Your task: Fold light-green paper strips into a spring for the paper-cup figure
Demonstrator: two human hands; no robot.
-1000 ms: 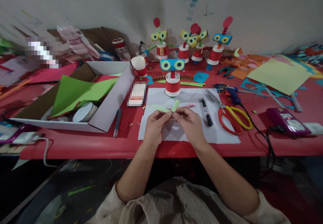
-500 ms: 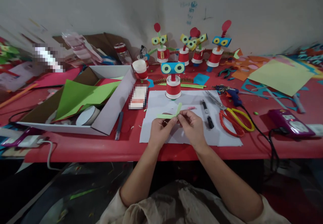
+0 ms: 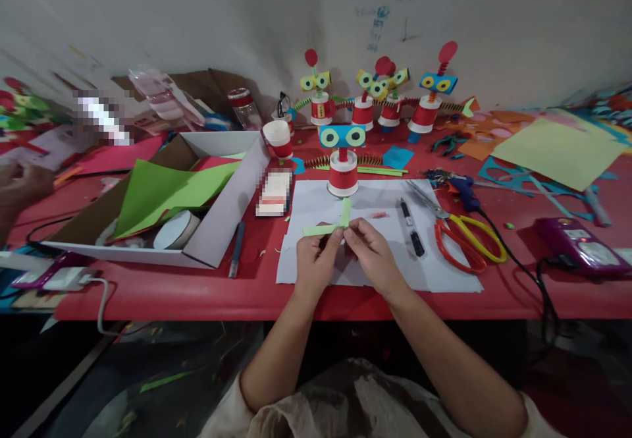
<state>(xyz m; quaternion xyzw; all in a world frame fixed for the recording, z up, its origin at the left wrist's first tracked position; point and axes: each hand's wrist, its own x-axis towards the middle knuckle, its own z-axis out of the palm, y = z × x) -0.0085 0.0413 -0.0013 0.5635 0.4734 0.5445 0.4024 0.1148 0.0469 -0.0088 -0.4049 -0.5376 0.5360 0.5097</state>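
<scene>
My left hand (image 3: 316,261) and my right hand (image 3: 372,253) meet over a white sheet (image 3: 439,267) on the red table (image 3: 162,286). Both pinch two crossed light green paper strips (image 3: 332,224) where they overlap; one strip points left, the other points up. Just beyond them stands a red paper-cup figure (image 3: 342,171) with a blue head and green eyes.
A black marker (image 3: 411,227), red-and-yellow scissors (image 3: 461,237) and a blue glue gun (image 3: 459,186) lie to the right. An open box with green paper (image 3: 162,188) sits left. Several cup figures (image 3: 385,99) line the wall. Another person's hand (image 3: 20,188) is at the far left edge.
The upright strip has swung from a rightward tilt to nearly vertical. The view has shifted, and another person's hand has come into sight at the far left.
</scene>
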